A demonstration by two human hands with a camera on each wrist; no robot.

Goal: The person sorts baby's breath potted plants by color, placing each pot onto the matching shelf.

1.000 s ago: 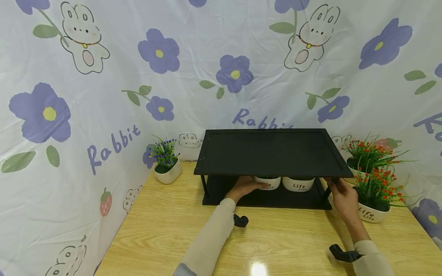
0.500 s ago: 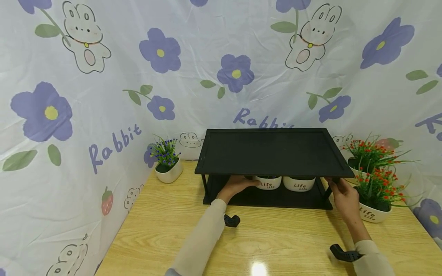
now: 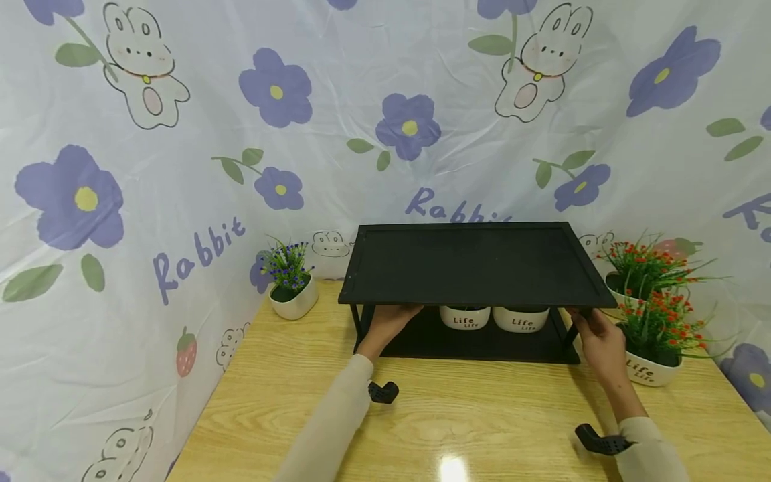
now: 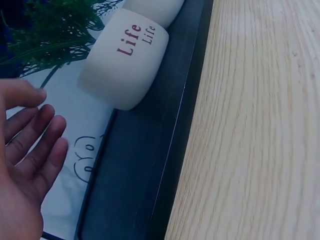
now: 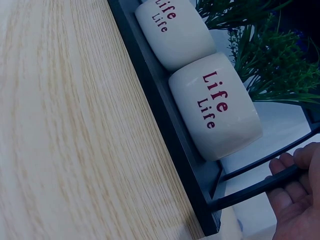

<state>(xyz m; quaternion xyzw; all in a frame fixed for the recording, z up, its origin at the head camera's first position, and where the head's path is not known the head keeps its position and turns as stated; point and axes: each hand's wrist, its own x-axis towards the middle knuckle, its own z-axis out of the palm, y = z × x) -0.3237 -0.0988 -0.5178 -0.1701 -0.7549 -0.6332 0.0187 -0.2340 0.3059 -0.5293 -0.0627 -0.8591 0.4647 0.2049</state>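
A black two-tier shelf [image 3: 478, 264] stands on the wooden table. On its lower board sit two white plant pots lettered "Life": the left pot [image 3: 465, 319] and the right pot [image 3: 521, 321]. Their plants are mostly hidden under the top board in the head view. My left hand [image 3: 388, 325] reaches under the top at the left end. In the left wrist view its fingers [image 4: 47, 135] are loosely bent and apart from the nearest pot [image 4: 125, 62], holding nothing. My right hand [image 3: 602, 345] grips the shelf's right front post [image 5: 255, 192], with fingers and thumb around it.
A pot of blue flowers [image 3: 292, 294] stands left of the shelf. Two pots with red flowers, a rear one [image 3: 641, 268] and a front one [image 3: 653, 365], stand close beside my right hand. A patterned cloth [image 3: 337, 134] hangs behind the table.
My left hand has let go of the left pot and moved left, away from it. That pot now stands fully uncovered at its front. My right hand stays on the post.
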